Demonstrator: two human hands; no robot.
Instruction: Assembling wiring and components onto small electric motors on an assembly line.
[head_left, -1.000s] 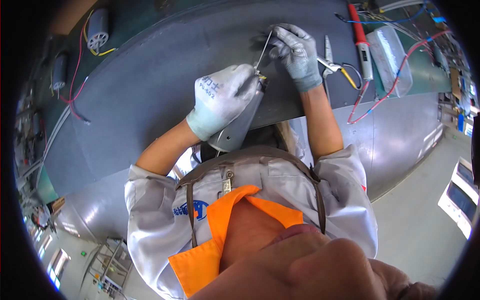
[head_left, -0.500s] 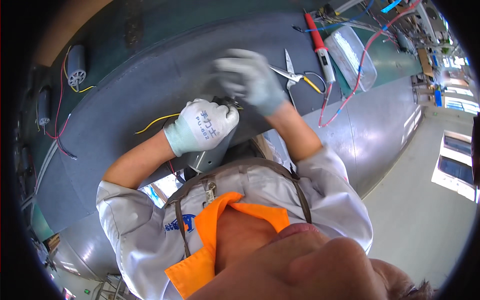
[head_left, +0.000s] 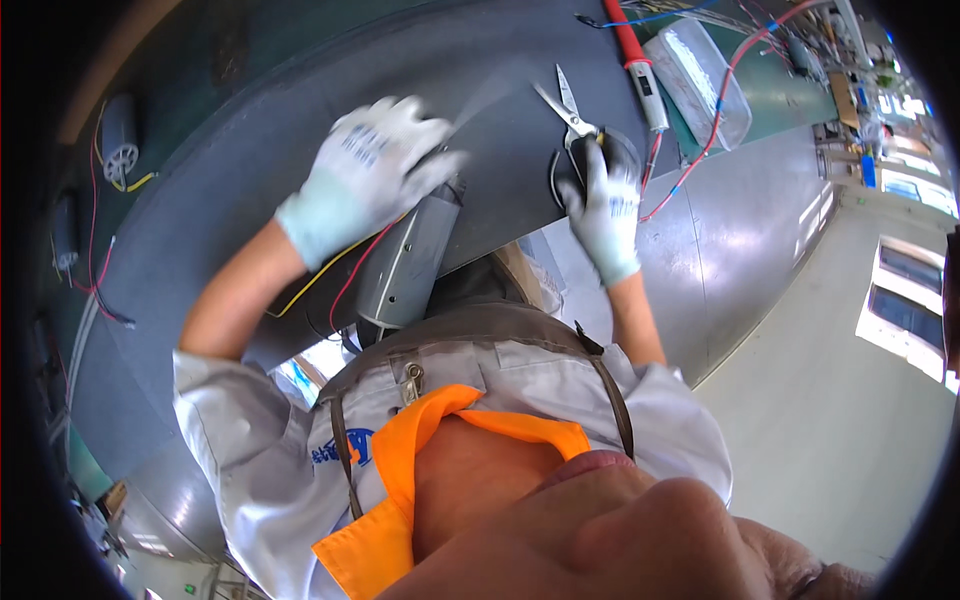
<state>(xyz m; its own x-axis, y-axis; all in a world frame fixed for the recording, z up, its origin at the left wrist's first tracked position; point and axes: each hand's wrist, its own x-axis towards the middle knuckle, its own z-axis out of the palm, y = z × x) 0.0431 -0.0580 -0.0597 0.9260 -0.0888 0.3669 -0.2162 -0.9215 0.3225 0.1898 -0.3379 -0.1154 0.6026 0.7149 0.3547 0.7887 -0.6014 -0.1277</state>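
Note:
My left hand [head_left: 372, 165], in a white glove, is at the upper end of a grey metal cylinder [head_left: 408, 265] that lies tilted near my waist. Its fingertips are smeared, and a faint blurred streak runs from them; what they hold, if anything, I cannot make out. A yellow wire [head_left: 318, 278] and a red wire [head_left: 362, 268] run beside the cylinder. To the right, my gloved right hand [head_left: 608, 205] has its fingers on the handles of a pair of scissors [head_left: 572, 122], whose blades point away from me, parted. The grip is partly hidden.
Beyond the scissors lie a red-and-white handheld tool [head_left: 640, 85] and a clear plastic tray [head_left: 700, 85], with a red cable [head_left: 722, 120] crossing the tray. Grey motors with wires, one a larger motor [head_left: 120, 135], sit at the far left of the dark mat [head_left: 235, 170].
My right hand has left the cylinder's end and come down right to the scissors, which have shifted slightly. My left hand has moved up and left, its fist loosened, uncovering more of the cylinder.

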